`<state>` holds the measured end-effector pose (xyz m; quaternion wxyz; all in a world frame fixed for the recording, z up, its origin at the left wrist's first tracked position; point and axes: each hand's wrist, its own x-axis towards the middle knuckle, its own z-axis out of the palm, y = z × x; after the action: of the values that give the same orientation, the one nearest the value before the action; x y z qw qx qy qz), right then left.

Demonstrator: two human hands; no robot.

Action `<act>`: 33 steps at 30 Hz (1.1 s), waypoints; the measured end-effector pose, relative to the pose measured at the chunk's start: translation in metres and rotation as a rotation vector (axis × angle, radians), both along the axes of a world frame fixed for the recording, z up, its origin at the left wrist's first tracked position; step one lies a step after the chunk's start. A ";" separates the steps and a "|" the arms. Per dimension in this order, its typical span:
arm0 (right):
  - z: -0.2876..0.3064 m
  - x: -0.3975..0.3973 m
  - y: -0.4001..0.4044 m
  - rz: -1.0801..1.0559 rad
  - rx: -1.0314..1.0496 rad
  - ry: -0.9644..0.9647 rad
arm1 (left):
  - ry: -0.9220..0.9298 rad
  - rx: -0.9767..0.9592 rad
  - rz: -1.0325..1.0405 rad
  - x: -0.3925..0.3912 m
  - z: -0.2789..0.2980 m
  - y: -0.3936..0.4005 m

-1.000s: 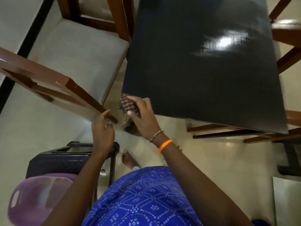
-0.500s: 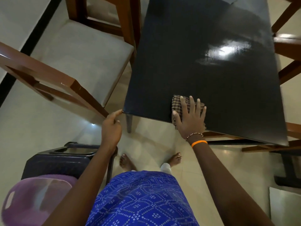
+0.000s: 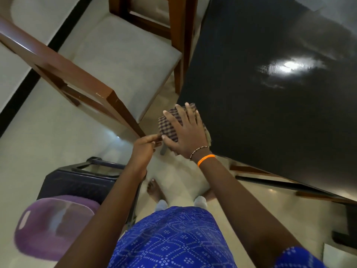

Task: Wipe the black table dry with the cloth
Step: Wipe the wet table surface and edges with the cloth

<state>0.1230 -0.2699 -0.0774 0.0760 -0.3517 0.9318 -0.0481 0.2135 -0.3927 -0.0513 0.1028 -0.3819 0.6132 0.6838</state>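
The black table (image 3: 270, 113) fills the upper right, glossy, with a bright light reflection toward its far side. A checked cloth (image 3: 169, 122) lies on the table's near-left corner and partly overhangs the edge. My right hand (image 3: 187, 134) presses flat on the cloth with fingers spread; it wears a beaded bracelet and an orange band. Just left of it, my left hand (image 3: 144, 149) pinches the table's corner between thumb and fingers. Part of the cloth is hidden under my right palm.
A wooden chair (image 3: 119, 60) with a pale cushion stands close against the table's left side. A dark suitcase (image 3: 77, 180) and a purple plastic stool (image 3: 52, 225) sit on the floor at lower left. My bare feet (image 3: 154, 190) stand on pale tiles below the corner.
My right hand slid the cloth left along the near edge, from about the middle to the near-left corner. My left hand stayed at that corner.
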 end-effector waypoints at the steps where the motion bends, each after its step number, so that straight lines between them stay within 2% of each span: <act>1: 0.001 -0.011 0.001 0.002 -0.009 0.008 | -0.005 0.010 -0.018 -0.002 0.001 -0.001; 7: 0.007 -0.104 -0.012 -0.159 0.026 0.015 | -0.018 0.050 -0.082 -0.006 0.007 -0.008; 13: 0.008 -0.165 -0.037 -0.343 0.054 -0.140 | -0.021 0.043 -0.141 -0.004 0.005 -0.012; 17: 0.007 -0.128 -0.032 -0.302 0.009 -0.070 | -0.002 0.056 -0.122 -0.001 0.003 -0.012; 26: 0.002 0.006 -0.019 -0.070 -0.010 -0.023 | -0.094 0.081 0.097 0.013 0.000 -0.007; 33: 0.003 0.024 0.023 0.180 -0.022 -0.026 | -0.079 0.045 0.082 0.025 0.006 0.020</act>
<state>0.1466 -0.2466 -0.0739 0.0880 -0.4344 0.8947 -0.0560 0.2388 -0.3729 -0.0458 0.1072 -0.4310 0.5770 0.6854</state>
